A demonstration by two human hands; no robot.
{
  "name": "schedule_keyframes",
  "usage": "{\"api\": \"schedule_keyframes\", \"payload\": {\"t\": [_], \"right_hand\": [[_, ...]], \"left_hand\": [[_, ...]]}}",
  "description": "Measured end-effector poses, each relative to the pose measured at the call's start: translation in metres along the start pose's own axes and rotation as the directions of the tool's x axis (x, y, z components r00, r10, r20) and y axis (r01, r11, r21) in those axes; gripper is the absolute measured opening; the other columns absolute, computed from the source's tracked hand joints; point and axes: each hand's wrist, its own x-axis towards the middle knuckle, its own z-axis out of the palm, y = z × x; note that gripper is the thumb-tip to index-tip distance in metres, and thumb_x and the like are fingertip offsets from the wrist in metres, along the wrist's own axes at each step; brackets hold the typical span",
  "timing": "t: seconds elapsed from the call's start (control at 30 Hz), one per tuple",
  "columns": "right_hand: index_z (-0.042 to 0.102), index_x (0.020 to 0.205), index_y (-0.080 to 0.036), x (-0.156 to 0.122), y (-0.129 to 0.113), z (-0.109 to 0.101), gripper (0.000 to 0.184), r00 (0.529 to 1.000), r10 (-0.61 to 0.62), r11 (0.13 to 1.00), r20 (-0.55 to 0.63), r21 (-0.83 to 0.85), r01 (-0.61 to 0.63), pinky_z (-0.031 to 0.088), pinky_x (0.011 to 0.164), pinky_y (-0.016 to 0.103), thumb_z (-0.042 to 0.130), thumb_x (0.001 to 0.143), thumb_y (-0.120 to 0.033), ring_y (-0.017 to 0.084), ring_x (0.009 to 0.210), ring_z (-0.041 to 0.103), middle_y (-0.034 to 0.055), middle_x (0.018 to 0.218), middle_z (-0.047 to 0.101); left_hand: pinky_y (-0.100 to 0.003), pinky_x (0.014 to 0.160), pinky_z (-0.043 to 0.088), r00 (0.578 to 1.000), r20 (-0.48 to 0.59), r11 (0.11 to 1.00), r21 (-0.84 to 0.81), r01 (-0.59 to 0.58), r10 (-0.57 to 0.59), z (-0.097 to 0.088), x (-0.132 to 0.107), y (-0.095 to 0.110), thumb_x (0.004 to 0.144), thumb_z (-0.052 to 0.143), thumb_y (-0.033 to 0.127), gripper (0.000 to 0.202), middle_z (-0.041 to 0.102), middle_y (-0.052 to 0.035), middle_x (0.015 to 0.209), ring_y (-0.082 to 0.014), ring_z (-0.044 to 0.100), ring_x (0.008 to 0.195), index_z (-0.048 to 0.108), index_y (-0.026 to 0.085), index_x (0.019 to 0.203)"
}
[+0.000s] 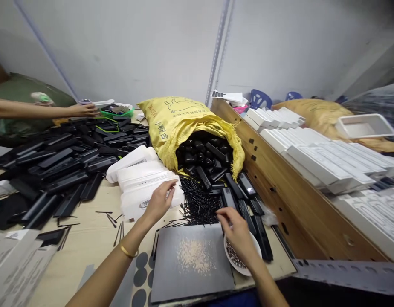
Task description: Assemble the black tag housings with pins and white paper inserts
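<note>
One fanned-out stack of thin white sleeves (133, 177) lies a bit left of centre on the desk (97, 238), with the left hand (160, 199) over its near right part. Then there's a white bowl (258, 251) of small shiny bits (233, 254) at the near right, partly hidden by the right hand (237, 232). As for the grip, fingers are curled on both hands with thumbs close in, but I honestly can't tell if either is pinching anything.

My guess on handling: the sleeves look light, floppy and kinda slick, so pinch one by a loose edge. The bits look tiny and hard, fingertips only, and take the bowl by its rim. The skinny black sticks (198, 202) heaped between the hands look light and maybe snappable, so I'd grab one mid-length.

Just nearer is a flat grey board (165, 273) with pale crumbs (195, 256) scattered on it. Farther out: a yellow sack (178, 113) with its mouth full of black pieces (200, 148), another person's hand (85, 110) by a green tray (131, 113) at far left, and white boxes (321, 166) on the right.
</note>
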Motion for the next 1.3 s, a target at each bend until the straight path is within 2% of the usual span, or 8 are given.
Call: {"api": "schedule_keyframes", "payload": {"t": [0.13,0.33,0.6,0.8,0.97,1.1,1.2,1.3], "right_hand": [[0.058,0.083,-0.022,-0.037,0.037,-0.034,0.014,0.961,0.208,0.95,0.185,-0.272,-0.153,0.044,0.068,0.029,0.044,0.086,-0.019,0.019,0.077,0.061,0.004,0.083,0.066],[0.058,0.081,-0.024,-0.06,0.064,-0.005,0.018,0.956,0.18,0.921,0.23,-0.381,-0.082,0.045,0.068,0.029,0.045,0.081,-0.012,0.021,0.084,0.061,0.0049,0.088,0.064],[0.062,0.086,-0.023,-0.064,0.077,-0.012,0.02,0.996,0.083,0.992,0.039,-0.103,-0.078,0.047,0.082,0.035,0.043,0.087,-0.023,0.023,0.091,0.061,0.0078,0.093,0.065],[0.062,0.091,-0.02,-0.056,0.03,0.016,0.021,0.974,0.225,0.932,-0.001,0.293,-0.215,0.049,0.071,0.031,0.05,0.088,-0.036,0.02,0.076,0.062,0.0074,0.088,0.067],[0.059,0.089,-0.02,-0.055,-0.009,0.051,0.02,0.961,0.17,0.858,0.216,0.447,-0.252,0.048,0.069,0.027,0.051,0.089,-0.037,0.018,0.077,0.062,0.0055,0.085,0.067],[0.055,0.087,-0.021,-0.049,-0.045,0.082,0.013,0.898,-0.028,0.875,0.439,0.446,-0.19,0.047,0.068,0.025,0.043,0.09,-0.025,0.016,0.075,0.061,0.0032,0.083,0.066],[0.058,0.087,-0.021,-0.036,-0.077,0.119,0.015,0.719,-0.308,0.95,0.623,0.248,0.191,0.044,0.077,0.026,0.046,0.083,-0.013,0.016,0.084,0.059,0.0013,0.086,0.067],[0.061,0.088,-0.017,-0.014,-0.095,0.153,0.02,0.586,-0.348,0.87,0.732,0.018,0.494,0.04,0.087,0.034,0.05,0.076,-0.007,0.021,0.088,0.058,0.0065,0.087,0.068]], "left_hand": [[-0.037,0.079,0.049,0.967,0.186,0.984,0.0,0.178,-0.175,0.072,0.056,0.038,0.087,0.048,0.043,0.058,0.07,-0.0127,0.092,-0.0253,0.066,0.087,0.041,0.013,0.135],[-0.043,0.082,0.046,0.92,0.2,0.942,0.076,0.328,-0.337,0.132,0.095,0.049,0.065,0.072,0.024,0.098,0.065,-0.0278,0.109,-0.0363,0.064,0.099,0.02,0.005,0.146],[-0.038,0.097,0.043,0.979,0.034,0.976,-0.079,0.204,-0.202,0.061,0.046,0.03,0.074,0.059,0.016,0.04,0.066,-0.01,0.112,-0.0256,0.06,0.106,0.062,0.017,0.114],[-0.032,0.092,0.044,0.961,-0.03,0.889,-0.388,0.241,-0.274,-0.003,-0.063,0.029,0.063,0.076,0.022,0.031,0.07,-0.0058,0.096,-0.0239,0.061,0.096,0.073,0.023,0.094],[-0.024,0.086,0.046,0.602,-0.176,0.482,-0.782,0.395,-0.779,-0.03,-0.153,-0.018,0.068,0.077,0.033,0.029,0.07,-0.0052,0.091,-0.0188,0.062,0.09,0.071,0.017,0.091],[-0.022,0.082,0.049,0.339,-0.202,0.262,-0.955,0.141,-0.919,-0.051,-0.167,-0.049,0.082,0.064,0.022,0.009,0.069,-0.0032,0.086,-0.0127,0.063,0.084,0.068,0.015,0.084],[-0.012,0.081,0.047,0.239,-0.248,0.244,-0.969,-0.049,-0.939,-0.054,-0.149,-0.054,0.091,0.051,0.017,0.018,0.068,-0.0007,0.083,-0.0051,0.062,0.079,0.066,0.015,0.08],[-0.019,0.082,0.051,0.268,-0.152,0.137,-0.988,-0.077,-0.951,-0.039,-0.125,-0.046,0.093,0.046,0.02,0.023,0.065,0.0003,0.074,-0.0058,0.062,0.067,0.062,0.016,0.078]]}}
